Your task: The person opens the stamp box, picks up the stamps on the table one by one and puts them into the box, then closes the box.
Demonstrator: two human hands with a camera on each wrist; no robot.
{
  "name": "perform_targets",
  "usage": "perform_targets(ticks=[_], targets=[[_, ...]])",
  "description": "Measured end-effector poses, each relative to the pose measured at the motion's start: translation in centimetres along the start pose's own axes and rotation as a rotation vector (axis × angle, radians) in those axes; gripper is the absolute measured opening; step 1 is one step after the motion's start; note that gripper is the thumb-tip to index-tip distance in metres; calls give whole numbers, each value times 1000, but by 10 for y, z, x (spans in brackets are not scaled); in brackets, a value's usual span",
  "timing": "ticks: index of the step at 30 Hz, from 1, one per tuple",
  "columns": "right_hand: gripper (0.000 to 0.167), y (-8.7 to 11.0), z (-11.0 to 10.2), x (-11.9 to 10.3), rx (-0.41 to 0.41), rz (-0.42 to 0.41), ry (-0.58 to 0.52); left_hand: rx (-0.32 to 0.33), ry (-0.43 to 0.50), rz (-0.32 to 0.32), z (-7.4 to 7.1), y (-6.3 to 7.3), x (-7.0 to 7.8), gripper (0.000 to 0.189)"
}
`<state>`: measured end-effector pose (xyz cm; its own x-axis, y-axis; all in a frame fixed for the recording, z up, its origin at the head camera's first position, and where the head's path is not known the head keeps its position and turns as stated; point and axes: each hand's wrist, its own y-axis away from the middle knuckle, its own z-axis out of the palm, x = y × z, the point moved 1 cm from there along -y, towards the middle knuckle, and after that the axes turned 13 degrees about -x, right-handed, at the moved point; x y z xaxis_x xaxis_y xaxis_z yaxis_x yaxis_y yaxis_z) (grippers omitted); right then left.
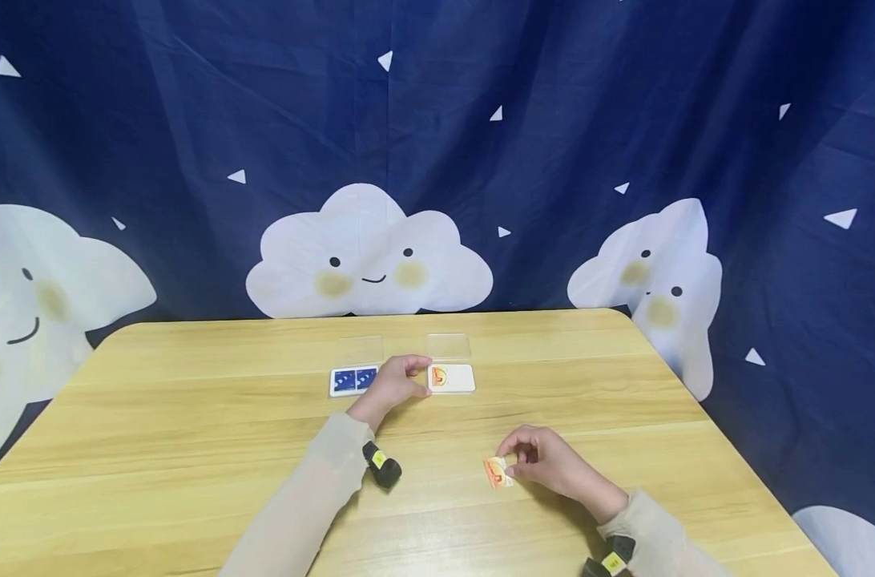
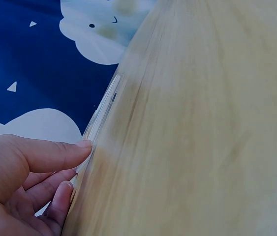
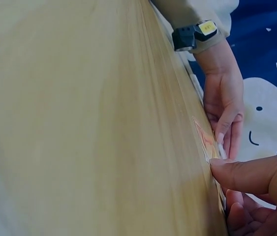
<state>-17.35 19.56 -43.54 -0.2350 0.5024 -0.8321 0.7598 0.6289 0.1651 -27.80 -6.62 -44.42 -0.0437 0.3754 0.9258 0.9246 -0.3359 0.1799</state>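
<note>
On the near side, right hand [image 1: 542, 461]: pinching a small orange-and-white card [image 1: 492, 473].
Left hand [image 1: 393, 386]: gripping the left end of a flat white rectangular case [image 1: 462, 380], farther back.
Left of that: similar case [image 1: 332, 386], two blue pictures [image 1: 344, 380].
Table [image 1: 192, 449]: pale wood grain, rounded corners.
Backdrop: navy curtain [image 1: 553, 64], white smiling clouds [image 1: 372, 228].

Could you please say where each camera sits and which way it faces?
Head: worn on the head, looking forward and down across pale wooden table towards dark-blue cloud-print fabric; left hand, right hand and beige sleeves show.
Left wrist: worn there, looking along the left hand, holding a white rectangular case; only that hand shows.
Right wrist: worn there, looking past the right hand, pinching an orange-and-white card; the left hand and sleeve show.
Shared: head and right wrist show both hands and the card.
</note>
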Motion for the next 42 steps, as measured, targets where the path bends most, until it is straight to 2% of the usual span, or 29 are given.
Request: perform_targets(ticks=[15, 26, 33, 42], targets=[[18, -3, 4, 2, -7, -21, -10, 2, -5, -7, -1, -1, -2, 55], [12, -9, 6, -5, 24, -12, 75, 1, 10, -21, -1, -1, -3, 56], [5, -13, 0, -3, 28, 30, 28, -1, -1, -22, 0, 0, -2, 55], [9, -27, -15, 1, 89, 67, -77, -3, -7, -12, 1, 0, 0, 54]])
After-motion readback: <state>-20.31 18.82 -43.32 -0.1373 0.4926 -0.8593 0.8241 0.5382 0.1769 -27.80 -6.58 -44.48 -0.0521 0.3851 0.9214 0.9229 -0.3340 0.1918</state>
